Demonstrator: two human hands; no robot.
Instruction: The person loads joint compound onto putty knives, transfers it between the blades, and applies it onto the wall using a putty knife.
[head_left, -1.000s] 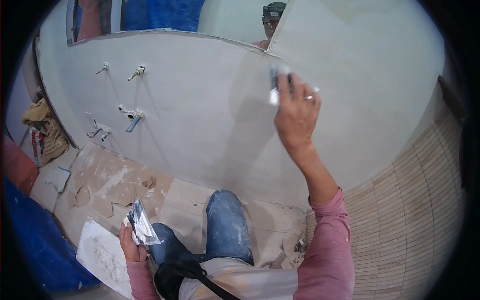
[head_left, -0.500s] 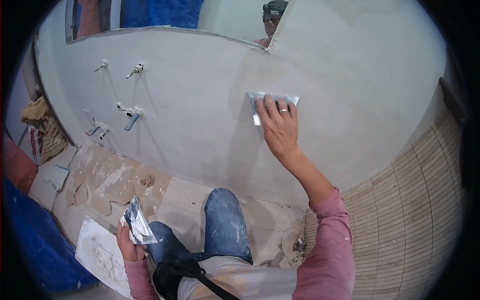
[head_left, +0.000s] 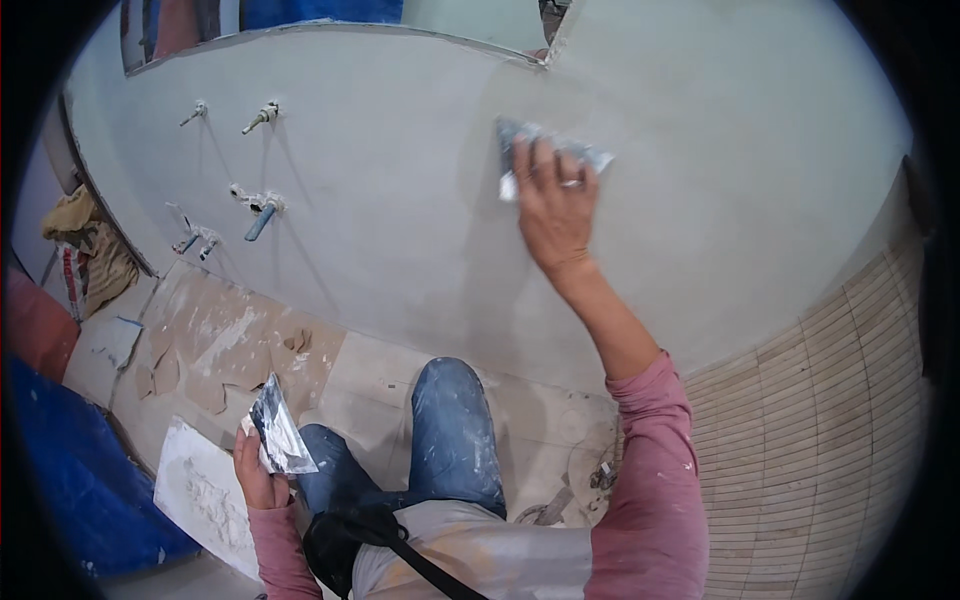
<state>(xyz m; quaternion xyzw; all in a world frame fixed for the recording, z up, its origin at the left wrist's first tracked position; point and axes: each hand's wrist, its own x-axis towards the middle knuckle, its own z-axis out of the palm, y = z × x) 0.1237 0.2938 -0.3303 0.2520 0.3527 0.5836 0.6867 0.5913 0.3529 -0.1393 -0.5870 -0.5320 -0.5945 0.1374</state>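
Note:
My right hand (head_left: 558, 215) presses a wide metal putty knife (head_left: 512, 150) against the pale plastered wall (head_left: 400, 230), fingers spread over the blade. The blade lies tilted, its left end higher than its right. Low on the left, my left hand (head_left: 258, 470) grips a second putty knife (head_left: 282, 430), a shiny, roughly triangular blade with its point up. That one is held away from the wall, beside my left knee. A damp-looking darker patch surrounds the right hand's blade; its handle is hidden by the hand.
Several pipe stubs (head_left: 262, 222) stick out of the wall on the left. A white board (head_left: 205, 495) bearing putty lies on the floor beside my left arm. Torn cardboard (head_left: 225, 335) covers the floor below the pipes. A tiled surface (head_left: 800, 420) runs along the right.
My right hand has slid the putty knife upward on the wall, and the blade has tilted. The left hand keeps its hold, almost still. The view has shifted slightly.

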